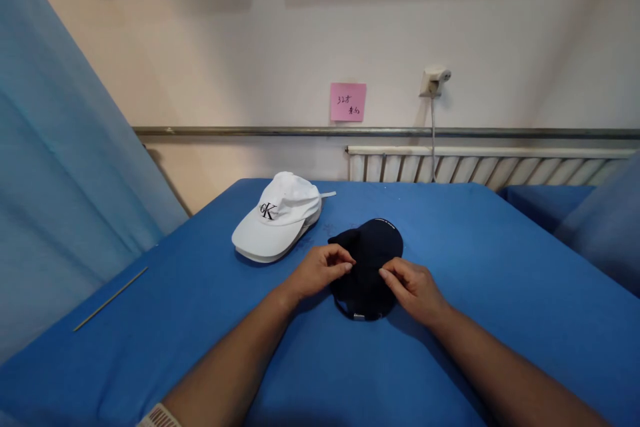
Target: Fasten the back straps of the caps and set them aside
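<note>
A black cap [373,247] lies on the blue-covered table in front of me, its brim pointing away and a small metal buckle on the strap at its near edge. My left hand [320,270] pinches the cap's fabric on the left side, thumb and forefinger close together. From the right, my right hand [414,288] pinches the fabric in the same way. Beyond my left hand sits a white cap [285,203] with black letters on its front. It seems to rest on another light-coloured brim, and its strap end sticks out to the right.
A blue cloth [200,340] covers the table. Toward its left edge lies a thin stick [110,299]. Behind stand a radiator [480,167] and a wall with a pipe, a pink note [348,102] and a plugged socket [434,81]. Blue curtains [65,167] hang at the left.
</note>
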The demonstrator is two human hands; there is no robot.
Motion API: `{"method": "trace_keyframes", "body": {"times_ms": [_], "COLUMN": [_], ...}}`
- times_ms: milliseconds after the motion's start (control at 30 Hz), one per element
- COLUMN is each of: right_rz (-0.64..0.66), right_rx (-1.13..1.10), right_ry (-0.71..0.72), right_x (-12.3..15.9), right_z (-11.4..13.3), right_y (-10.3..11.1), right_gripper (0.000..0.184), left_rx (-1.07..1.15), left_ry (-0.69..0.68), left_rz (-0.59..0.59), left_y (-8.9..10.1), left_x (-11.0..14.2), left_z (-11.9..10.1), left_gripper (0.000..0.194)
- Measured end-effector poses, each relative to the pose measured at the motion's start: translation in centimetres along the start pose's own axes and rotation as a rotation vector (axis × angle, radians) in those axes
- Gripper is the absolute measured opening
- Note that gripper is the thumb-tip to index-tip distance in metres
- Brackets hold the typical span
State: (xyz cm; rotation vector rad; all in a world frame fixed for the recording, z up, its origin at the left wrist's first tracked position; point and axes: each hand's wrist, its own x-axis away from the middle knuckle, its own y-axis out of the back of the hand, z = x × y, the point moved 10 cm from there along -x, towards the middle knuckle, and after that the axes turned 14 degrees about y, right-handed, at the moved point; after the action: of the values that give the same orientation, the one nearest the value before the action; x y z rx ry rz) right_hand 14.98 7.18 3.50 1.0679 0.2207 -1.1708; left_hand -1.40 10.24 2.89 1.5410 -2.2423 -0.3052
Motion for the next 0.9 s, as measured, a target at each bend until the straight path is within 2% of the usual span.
{"method": "trace_keyframes", "body": {"times_ms": [67,167,267,367,500,667,900], "right_rz": [-0.022,0.005,0.064,0.107,0.121,0.112,0.047], "right_rx": [-0.032,-0.078,-0.075,-0.036,-0.054,-0.077,0.081], "right_ry": [0.04,0.072,0.027,-0.064,-0.163,-0.166,-0.118], "right_x": [0.0,-0.1,0.1,0.4,0.8,0.7,-0.1], "right_z": [0.6,1.2,0.4,-1.3,-3.0,-3.0,-1.4], "right_y": [0.0,-0.7,-1.6,-2.3,-2.9,-2.9,-0.8], "right_gripper": [0.016,0.014,0.014,0.015,0.015,0.016,0.017], "left_rx": [-0.188,-0.53,-0.784,-0.886,-0.894,-0.797,-0.486], "left_ry": [-0.076,-0.166,-0.113,-0.01,-0.011,-0.159,-0.369], "left_rz": [-0.08,-0.149,-0.234,-0.3,-0.306,-0.268,-0.51], "left_y": [0.2,-1.1,-2.1,-2.2,-2.3,-3.0,-0.2], "left_x": [-0.2,-0.2,-0.7,-1.4,-2.3,-2.4,1.2], "left_z": [-0.3,-0.6,-0.2,0.4,0.5,-0.1,-4.1], "left_gripper": [0.016,0.017,0.022,0.028,0.034,0.026,0.014]}}
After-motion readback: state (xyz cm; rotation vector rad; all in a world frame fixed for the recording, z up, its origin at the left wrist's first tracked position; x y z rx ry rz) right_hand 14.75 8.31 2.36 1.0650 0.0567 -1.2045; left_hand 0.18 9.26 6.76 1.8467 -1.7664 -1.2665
